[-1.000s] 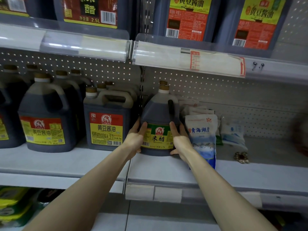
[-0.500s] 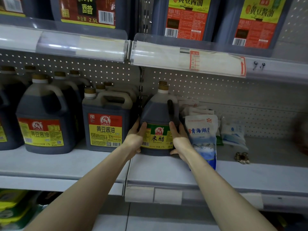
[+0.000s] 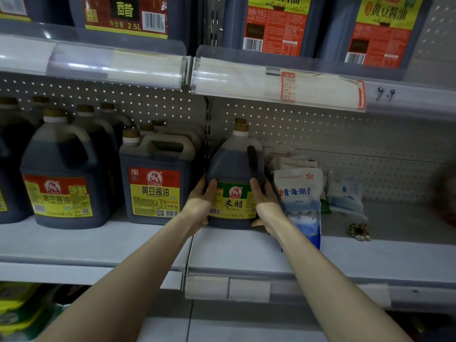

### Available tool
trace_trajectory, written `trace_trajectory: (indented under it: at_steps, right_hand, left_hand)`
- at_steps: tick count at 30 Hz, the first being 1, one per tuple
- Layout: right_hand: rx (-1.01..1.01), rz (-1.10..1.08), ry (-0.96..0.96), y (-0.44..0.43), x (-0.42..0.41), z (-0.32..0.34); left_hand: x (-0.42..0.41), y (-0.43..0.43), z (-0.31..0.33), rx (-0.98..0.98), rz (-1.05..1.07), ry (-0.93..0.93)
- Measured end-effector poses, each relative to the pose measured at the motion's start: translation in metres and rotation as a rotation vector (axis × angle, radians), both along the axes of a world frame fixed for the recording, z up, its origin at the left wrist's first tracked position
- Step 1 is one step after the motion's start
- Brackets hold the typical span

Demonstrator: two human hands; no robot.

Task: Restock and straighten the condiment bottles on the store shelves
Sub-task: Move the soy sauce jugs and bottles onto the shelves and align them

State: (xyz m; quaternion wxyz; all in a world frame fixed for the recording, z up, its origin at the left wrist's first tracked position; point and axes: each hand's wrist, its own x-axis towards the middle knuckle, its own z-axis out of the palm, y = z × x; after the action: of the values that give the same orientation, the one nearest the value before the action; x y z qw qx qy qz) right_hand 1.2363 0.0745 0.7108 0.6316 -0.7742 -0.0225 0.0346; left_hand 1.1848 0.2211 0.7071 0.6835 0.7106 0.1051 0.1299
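The upright vinegar jug [image 3: 230, 169] is gripped between left hand [image 3: 200, 206] and right hand [image 3: 266, 207], flanked evenly; axis vertical

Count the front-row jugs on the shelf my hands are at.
4: a cut-off jug at the left edge, a round soy sauce jug beside it, a square soy sauce jug, and the rice vinegar jug held between left hand and right hand. More stand behind, partly hidden.
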Motion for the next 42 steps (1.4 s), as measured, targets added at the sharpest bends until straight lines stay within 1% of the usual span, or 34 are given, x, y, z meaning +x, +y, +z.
trace_trajectory:
  at_steps: [6,9,11,15,19,22,26,30,35,39,42]
  right_hand:
    - [-0.001,-0.006,0.01,0.0,0.0,0.001]
    - [-0.006,-0.017,0.013,0.001,-0.002,0.001]
    - [-0.023,-0.025,-0.001,0.001,-0.005,0.0]
    - [-0.042,-0.01,-0.056,-0.003,-0.017,-0.005]
    - [0.011,0.03,-0.139,-0.013,-0.046,0.0]
    - [0.015,0.061,-0.142,-0.025,-0.075,0.005]
    - [-0.018,0.063,-0.13,-0.045,-0.123,0.001]
    - [-0.033,0.074,-0.106,-0.066,-0.177,-0.015]
    - [-0.039,0.078,-0.047,-0.088,-0.233,-0.053]
    - [-0.063,0.101,0.042,-0.103,-0.273,-0.098]
    - [-0.082,0.09,0.116,-0.11,-0.294,-0.136]
  left_hand:
    - [-0.003,-0.001,0.003,-0.002,-0.018,-0.021]
    - [-0.006,-0.001,0.004,-0.036,-0.028,-0.026]
    - [-0.011,-0.002,0.004,-0.057,-0.031,-0.028]
    - [-0.025,-0.004,0.009,-0.036,-0.013,-0.017]
    - [-0.057,-0.014,0.021,0.027,-0.023,-0.048]
    - [-0.09,-0.027,0.025,0.055,-0.024,-0.067]
    - [-0.142,-0.045,0.017,0.133,-0.003,-0.004]
    - [-0.202,-0.062,0.002,0.126,-0.004,0.055]
    - [-0.261,-0.085,-0.033,0.117,0.022,0.105]
    - [-0.298,-0.095,-0.08,0.118,-0.036,0.209]
    - [-0.316,-0.101,-0.117,0.089,-0.038,0.276]
